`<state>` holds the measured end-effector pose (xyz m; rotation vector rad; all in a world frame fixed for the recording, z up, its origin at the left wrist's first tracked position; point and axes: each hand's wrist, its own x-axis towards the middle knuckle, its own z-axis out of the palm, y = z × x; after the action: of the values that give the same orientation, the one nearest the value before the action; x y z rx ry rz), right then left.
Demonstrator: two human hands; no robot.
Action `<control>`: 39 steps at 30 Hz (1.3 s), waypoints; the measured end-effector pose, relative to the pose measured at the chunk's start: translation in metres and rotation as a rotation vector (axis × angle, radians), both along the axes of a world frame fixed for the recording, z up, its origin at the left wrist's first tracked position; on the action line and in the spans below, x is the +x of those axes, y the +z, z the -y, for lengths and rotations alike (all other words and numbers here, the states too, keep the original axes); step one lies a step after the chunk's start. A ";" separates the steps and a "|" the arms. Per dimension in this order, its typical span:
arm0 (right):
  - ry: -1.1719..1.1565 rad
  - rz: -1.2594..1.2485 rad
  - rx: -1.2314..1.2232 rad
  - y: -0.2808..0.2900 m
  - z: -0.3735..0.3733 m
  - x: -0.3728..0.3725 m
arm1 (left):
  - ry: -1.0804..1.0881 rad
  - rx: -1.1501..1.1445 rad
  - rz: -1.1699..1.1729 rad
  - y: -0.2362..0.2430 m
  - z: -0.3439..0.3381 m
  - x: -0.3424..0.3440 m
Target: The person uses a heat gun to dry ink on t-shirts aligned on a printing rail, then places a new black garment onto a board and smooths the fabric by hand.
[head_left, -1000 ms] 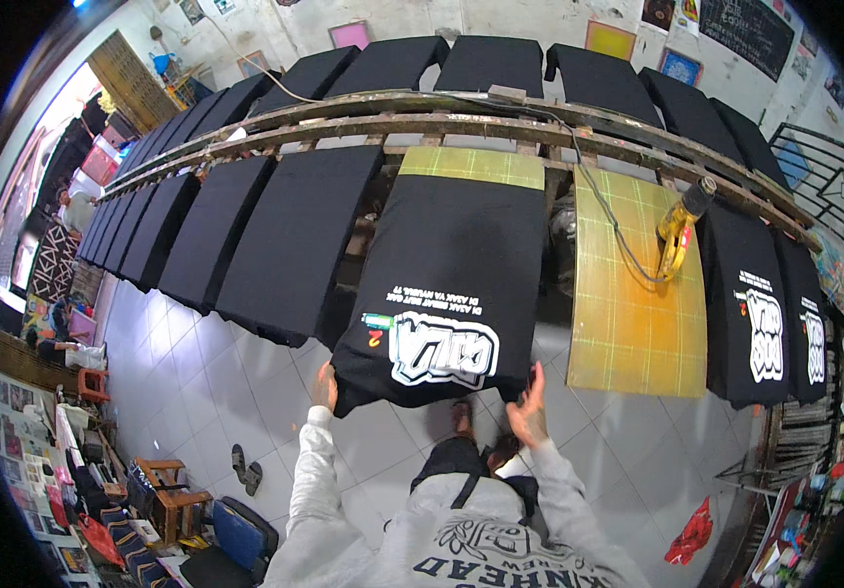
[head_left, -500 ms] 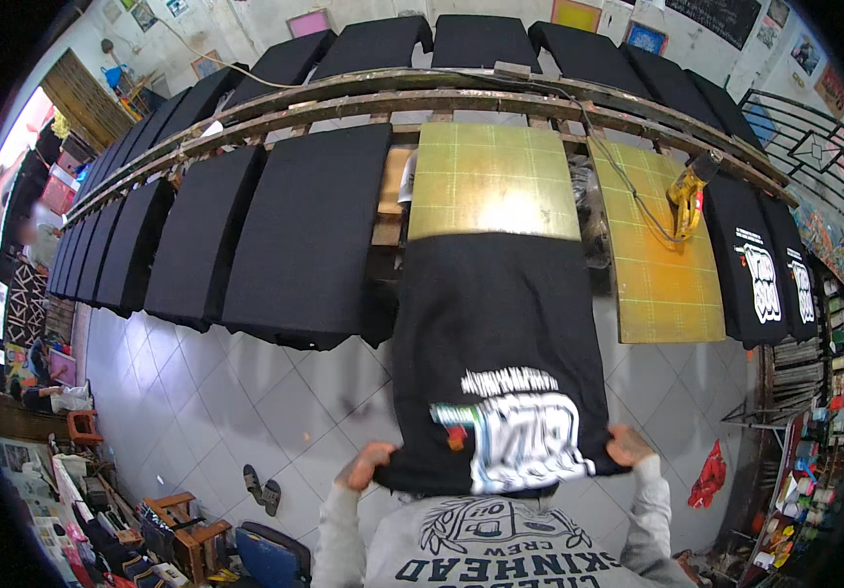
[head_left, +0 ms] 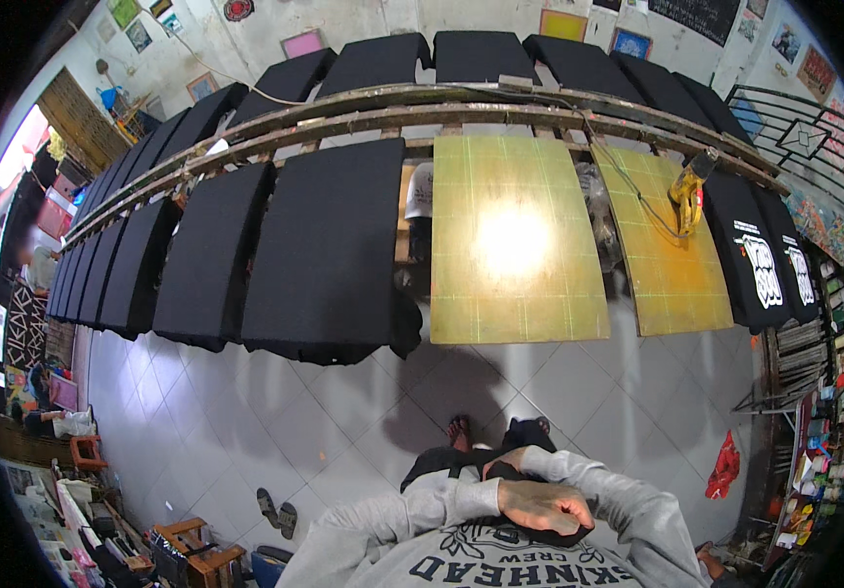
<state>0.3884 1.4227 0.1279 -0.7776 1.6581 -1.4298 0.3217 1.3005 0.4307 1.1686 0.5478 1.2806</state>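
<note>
My forearms cross low in front of my grey sweatshirt. My left hand (head_left: 544, 507) reaches over to the right, fingers curled round bunched black cloth, the T-shirt (head_left: 554, 536). Behind it my right hand (head_left: 506, 463) points left, closed on the same dark cloth, its fingertips partly hidden. Most of the T-shirt is covered by my arms and hands, and its white print is out of sight. Ahead of me a yellow board (head_left: 520, 304) with a grid of lines lies bare and shines under the light.
Boards covered with black T-shirts (head_left: 329, 245) run along the rack to the left. On a second yellow board (head_left: 672, 299) rests a yellow heat gun (head_left: 686, 201) with its cord. Printed black T-shirts (head_left: 760, 265) lie right. Sandals (head_left: 277, 514) and red cloth (head_left: 724, 465) are on the floor.
The printed black T-shirt has come fully off the yellow board toward me. My hands, apart at its two sides before, are now crossed at my body with the cloth bunched.
</note>
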 end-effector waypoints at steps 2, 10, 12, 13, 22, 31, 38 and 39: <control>0.120 0.024 0.190 0.014 0.013 -0.004 | 0.064 -0.079 0.042 0.000 0.011 0.003; 0.124 0.125 0.496 0.125 -0.032 -0.044 | 0.140 -0.065 0.011 0.006 0.028 -0.004; 0.074 0.177 0.550 0.126 -0.046 -0.037 | 0.113 -0.044 -0.007 0.009 0.024 -0.004; 0.019 0.194 0.567 0.125 -0.047 -0.029 | 0.132 -0.037 -0.027 0.010 0.021 0.000; -1.017 0.475 -0.059 0.206 -0.086 -0.065 | 0.258 0.056 -0.197 0.009 0.011 0.007; -1.398 -0.071 -1.023 0.375 -0.064 -0.039 | 1.512 -0.021 -0.889 0.069 0.077 -0.079; -0.359 0.045 -1.294 0.416 -0.096 -0.019 | 1.013 0.052 -0.674 0.015 0.051 -0.115; -0.480 -0.101 -1.197 0.404 -0.120 -0.009 | 0.908 0.053 -0.518 0.005 0.048 -0.107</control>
<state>0.3791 1.5430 0.5322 -1.0978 0.9337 -2.8158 0.2150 1.2528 0.4358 1.3535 1.5588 1.7382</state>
